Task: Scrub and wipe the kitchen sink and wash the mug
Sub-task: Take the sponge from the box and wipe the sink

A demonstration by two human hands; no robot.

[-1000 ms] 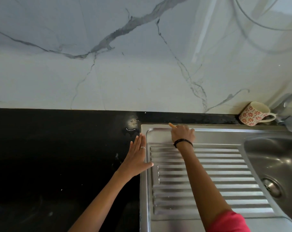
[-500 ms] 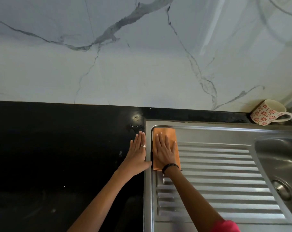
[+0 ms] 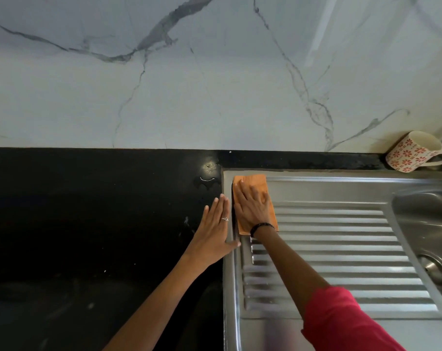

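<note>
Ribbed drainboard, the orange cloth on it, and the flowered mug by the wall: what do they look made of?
Ribbed drainboard: looks like stainless steel, brushed grey sheen with bright reflections along the pressed ridges.
Orange cloth under the right hand: apparently a soft folded fabric, matte, possibly microfibre; the weave is too small to tell.
Flowered mug: probably glazed ceramic, cream with a red printed pattern and a smooth rim.

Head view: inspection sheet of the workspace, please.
Surface: black counter, steel drainboard.
Job's things: orange cloth flat on drainboard's far left corner; mug on its side by the wall; basin at right.
Clutter: pale smudge on counter near sink corner.
Grippers: right hand presses flat on cloth; left hand rests flat on counter, thumb over sink edge.
Cables: nothing seen.
Surroundings: marble wall.
</note>
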